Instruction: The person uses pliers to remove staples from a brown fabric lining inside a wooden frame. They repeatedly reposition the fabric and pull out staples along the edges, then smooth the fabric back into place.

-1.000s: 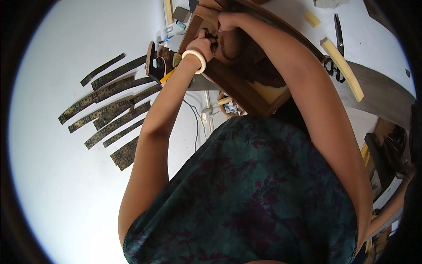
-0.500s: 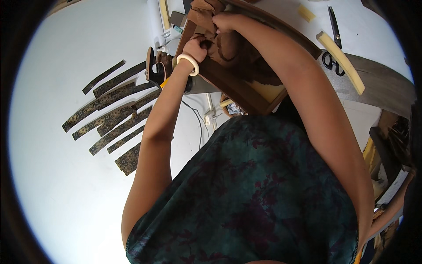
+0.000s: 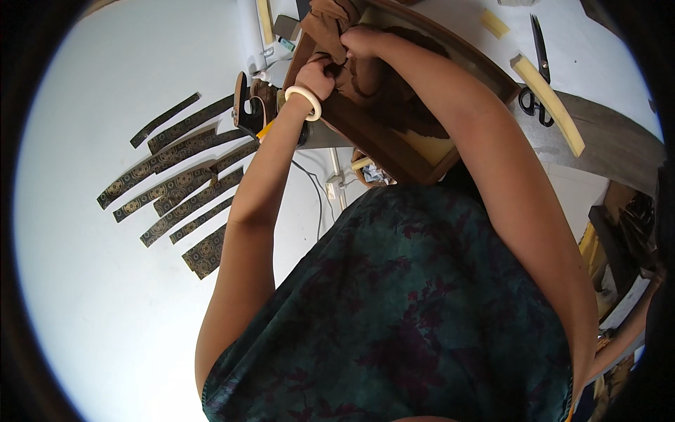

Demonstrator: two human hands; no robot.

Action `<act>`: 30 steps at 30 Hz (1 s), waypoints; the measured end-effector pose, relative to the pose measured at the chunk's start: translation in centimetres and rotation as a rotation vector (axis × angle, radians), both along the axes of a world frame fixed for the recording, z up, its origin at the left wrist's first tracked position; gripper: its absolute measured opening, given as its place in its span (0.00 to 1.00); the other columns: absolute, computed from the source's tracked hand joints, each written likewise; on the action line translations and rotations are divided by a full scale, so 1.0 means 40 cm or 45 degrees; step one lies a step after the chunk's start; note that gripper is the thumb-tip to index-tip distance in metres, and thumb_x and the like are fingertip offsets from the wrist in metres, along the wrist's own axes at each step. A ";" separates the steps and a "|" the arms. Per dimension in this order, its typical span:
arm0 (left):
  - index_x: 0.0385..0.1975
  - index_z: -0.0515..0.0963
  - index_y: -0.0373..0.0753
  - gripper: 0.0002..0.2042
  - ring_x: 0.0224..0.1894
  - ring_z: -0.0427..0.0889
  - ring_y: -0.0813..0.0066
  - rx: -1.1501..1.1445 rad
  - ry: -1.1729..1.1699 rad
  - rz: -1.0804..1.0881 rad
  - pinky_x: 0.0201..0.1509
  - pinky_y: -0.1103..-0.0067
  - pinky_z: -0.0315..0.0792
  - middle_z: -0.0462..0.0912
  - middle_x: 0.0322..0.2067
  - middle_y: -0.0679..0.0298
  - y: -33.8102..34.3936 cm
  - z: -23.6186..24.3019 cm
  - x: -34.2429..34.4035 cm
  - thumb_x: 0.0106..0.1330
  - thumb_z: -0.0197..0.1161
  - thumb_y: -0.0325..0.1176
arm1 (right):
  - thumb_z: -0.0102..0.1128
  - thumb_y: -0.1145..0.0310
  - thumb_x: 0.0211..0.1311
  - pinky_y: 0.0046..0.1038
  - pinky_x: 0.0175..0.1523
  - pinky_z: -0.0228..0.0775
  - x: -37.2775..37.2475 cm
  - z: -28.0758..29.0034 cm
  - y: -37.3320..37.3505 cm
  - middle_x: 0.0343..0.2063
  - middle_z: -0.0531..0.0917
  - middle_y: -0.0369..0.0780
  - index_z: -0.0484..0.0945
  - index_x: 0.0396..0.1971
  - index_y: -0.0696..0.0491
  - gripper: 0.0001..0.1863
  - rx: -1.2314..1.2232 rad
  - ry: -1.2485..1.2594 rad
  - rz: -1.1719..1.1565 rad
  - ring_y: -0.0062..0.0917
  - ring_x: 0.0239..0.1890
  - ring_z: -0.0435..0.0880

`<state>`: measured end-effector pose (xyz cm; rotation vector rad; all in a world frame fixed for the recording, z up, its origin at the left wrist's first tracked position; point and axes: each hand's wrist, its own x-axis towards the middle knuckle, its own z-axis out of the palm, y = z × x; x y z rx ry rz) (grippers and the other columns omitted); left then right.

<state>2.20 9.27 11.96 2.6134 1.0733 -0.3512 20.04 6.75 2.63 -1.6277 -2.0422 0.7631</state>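
At top ctr, inside & over the near end of a brown open box (image 3: 394, 160), lies the brown cloth (image 3: 325, 27): soft, matte, bunched in loose folds, w/ a darker, ragged-edged part spread lower in the box. Box = rect., straight-sided, smooth wood-like walls, set at a slant; a pale yellow patch (image 3: 430, 149) shows on its bottom nr the lower corner.

L hand (image 3: 314, 79), w/ a smooth round cream bangle (image 3: 313, 107) at the wrist, is at the box's L side: fingers curled in tight, closed on a dark fold of the cloth; exact fingertip contact partly hidden. R hand (image 3: 360, 42) is just beside, a bit higher: fingers bent down, pinched shut on the cloth's gathered edge. Small gap btwn the hands.

Below the box, a small round basket (image 3: 356, 171) holds crumpled whitish paper (image 3: 376, 174) + a yellow pc. R of box, on the tabletop: black-handled scissors (image 3: 540, 53), long blades, partly under a curved, spongy-looking pale yellow strip (image 3: 552, 107); a small yellow block (image 3: 495, 24) farther up. L side, on a white surface: several flat dark strips (image 3: 184, 150), gold circular pattern, roughly parallel, some overlapping.
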 end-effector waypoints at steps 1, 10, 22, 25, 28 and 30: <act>0.52 0.79 0.36 0.20 0.58 0.76 0.52 -0.003 0.016 -0.012 0.64 0.68 0.70 0.76 0.57 0.53 0.002 0.002 0.007 0.59 0.54 0.29 | 0.67 0.70 0.58 0.40 0.46 0.76 0.004 -0.019 0.007 0.38 0.84 0.53 0.81 0.36 0.62 0.11 0.017 0.032 0.001 0.42 0.42 0.84; 0.49 0.81 0.38 0.18 0.57 0.77 0.51 0.036 -0.016 -0.046 0.62 0.68 0.71 0.78 0.55 0.53 0.002 -0.005 0.002 0.59 0.55 0.27 | 0.65 0.73 0.57 0.39 0.44 0.76 0.005 -0.033 0.008 0.37 0.84 0.53 0.81 0.33 0.63 0.08 0.101 0.166 0.007 0.42 0.41 0.85; 0.51 0.80 0.37 0.18 0.59 0.75 0.51 0.026 0.029 0.022 0.63 0.68 0.70 0.77 0.57 0.52 0.001 0.009 -0.002 0.60 0.56 0.28 | 0.68 0.67 0.56 0.40 0.49 0.74 0.029 -0.038 0.014 0.36 0.84 0.50 0.81 0.37 0.61 0.14 0.110 0.088 0.027 0.44 0.44 0.83; 0.52 0.80 0.36 0.19 0.59 0.75 0.51 0.037 0.002 0.051 0.63 0.68 0.70 0.77 0.57 0.52 -0.011 0.016 -0.005 0.60 0.56 0.28 | 0.68 0.67 0.57 0.41 0.50 0.74 0.017 0.005 -0.005 0.38 0.83 0.50 0.80 0.39 0.60 0.15 -0.021 0.090 0.036 0.44 0.46 0.82; 0.52 0.80 0.36 0.19 0.59 0.75 0.51 0.051 -0.022 0.040 0.63 0.68 0.70 0.76 0.57 0.52 -0.010 0.016 -0.006 0.60 0.55 0.28 | 0.69 0.65 0.58 0.42 0.53 0.74 0.007 0.028 -0.009 0.43 0.83 0.52 0.79 0.42 0.60 0.17 -0.135 0.058 0.048 0.44 0.50 0.81; 0.52 0.79 0.36 0.19 0.59 0.75 0.51 0.051 -0.032 0.032 0.64 0.68 0.70 0.76 0.57 0.52 -0.008 0.016 -0.006 0.59 0.55 0.28 | 0.69 0.65 0.58 0.41 0.53 0.74 0.000 0.028 -0.013 0.43 0.82 0.52 0.79 0.43 0.60 0.17 -0.101 0.055 0.079 0.44 0.50 0.81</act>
